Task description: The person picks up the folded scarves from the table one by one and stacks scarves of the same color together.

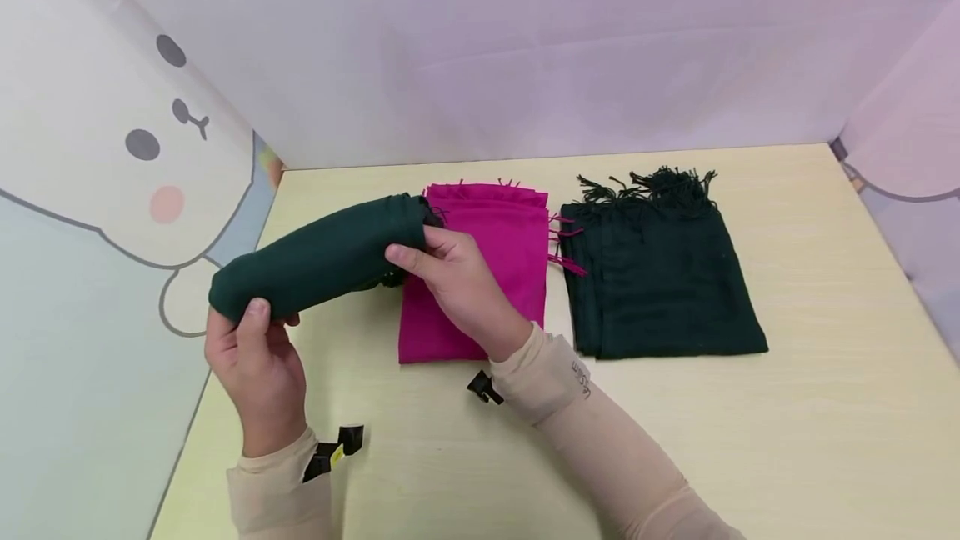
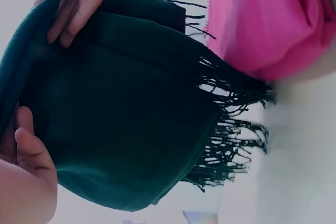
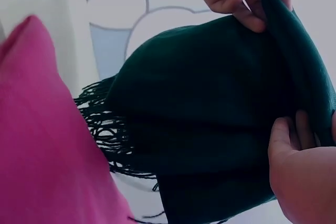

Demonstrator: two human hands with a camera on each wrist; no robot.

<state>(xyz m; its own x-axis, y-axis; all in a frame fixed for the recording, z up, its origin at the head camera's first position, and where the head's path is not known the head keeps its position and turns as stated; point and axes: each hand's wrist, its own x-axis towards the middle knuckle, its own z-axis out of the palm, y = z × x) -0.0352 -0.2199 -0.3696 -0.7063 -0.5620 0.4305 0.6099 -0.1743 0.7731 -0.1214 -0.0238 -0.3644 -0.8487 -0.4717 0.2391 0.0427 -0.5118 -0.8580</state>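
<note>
A folded dark green scarf (image 1: pixel 322 252) is held up by both hands above the left part of the table. My left hand (image 1: pixel 258 365) grips its left end, thumb in front and fingers behind. At the other end, my right hand (image 1: pixel 465 277) pinches the edge between thumb and fingers. The scarf's body hangs down with its fringe (image 2: pixel 226 145) at the bottom, as the left wrist view shows. Partly behind the right hand, a folded magenta scarf (image 1: pixel 480 273) lies on the table, its tassels at the top and right side.
A second folded dark green scarf (image 1: pixel 667 282) lies right of the magenta one, fringe toward the back. The pale wooden table (image 1: pixel 817 290) meets a light curtain (image 1: pixel 540 48) at the back. A printed cartoon panel (image 1: pixel 90 107) stands along the left side.
</note>
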